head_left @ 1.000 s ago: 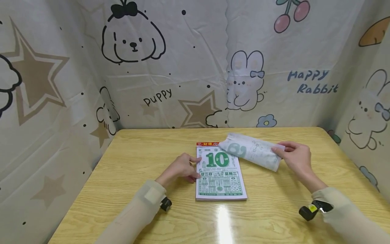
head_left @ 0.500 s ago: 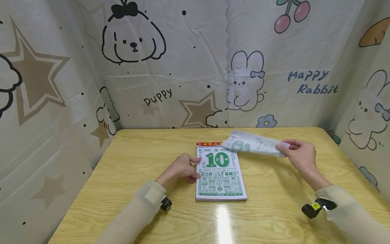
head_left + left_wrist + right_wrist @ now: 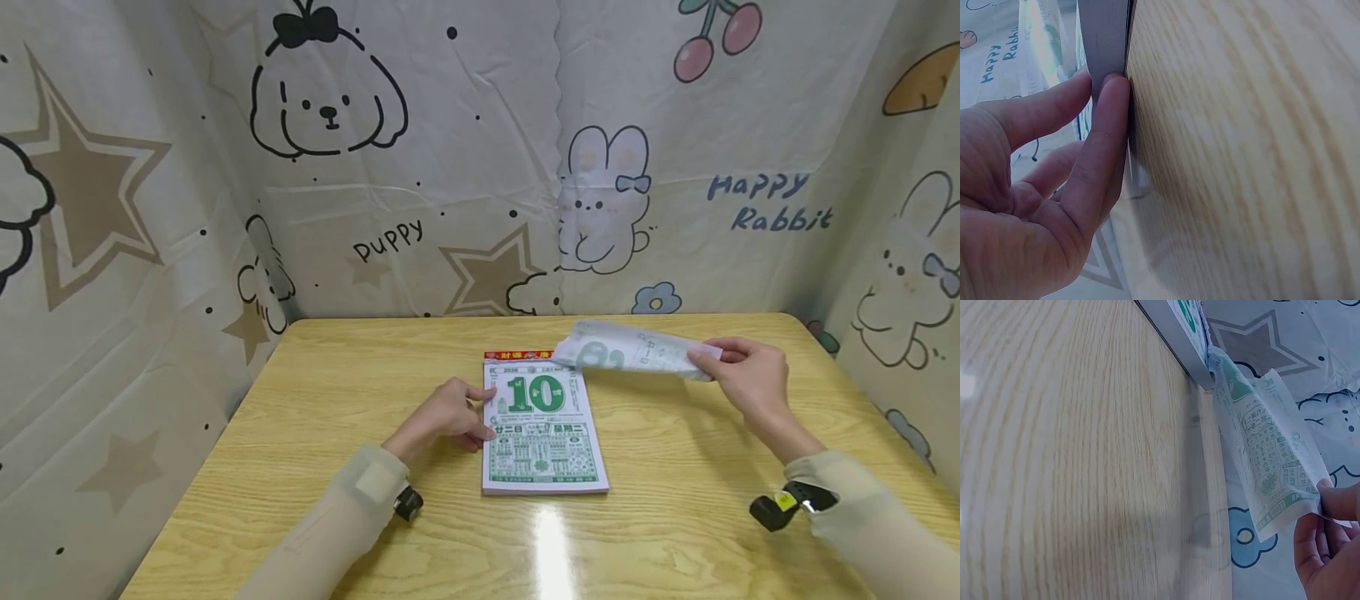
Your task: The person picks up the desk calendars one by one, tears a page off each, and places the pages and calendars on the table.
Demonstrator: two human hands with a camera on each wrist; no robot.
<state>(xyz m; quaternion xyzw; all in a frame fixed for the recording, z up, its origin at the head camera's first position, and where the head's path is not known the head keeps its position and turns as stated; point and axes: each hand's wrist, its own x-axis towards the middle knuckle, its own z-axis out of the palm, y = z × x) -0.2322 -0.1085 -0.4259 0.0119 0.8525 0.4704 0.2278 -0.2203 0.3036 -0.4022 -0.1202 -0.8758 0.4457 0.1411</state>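
A thick tear-off calendar (image 3: 542, 450) lies on the table, its front page showing a green 10 below a red strip. My left hand (image 3: 448, 410) holds its left edge; in the left wrist view the thumb lies over the front and the fingertips touch the side of the block (image 3: 1105, 37). Pulled out to the right is a thin calendar page (image 3: 637, 352), curled, with green print showing through. My right hand (image 3: 748, 379) pinches its free end between thumb and fingers. The page's other end still meets the calendar's top right corner, as the right wrist view shows.
The calendar rests near the middle of a wood-grain table (image 3: 337, 375). A printed cloth curtain (image 3: 465, 167) rises behind the table and along both sides. Small cameras are strapped to both wrists, the right one (image 3: 772, 512) hanging low over the table.
My right hand has moved right and slightly away, drawing the page with it. More of the red strip shows as the page's attached end shifts right. The left hand and calendar stay put.
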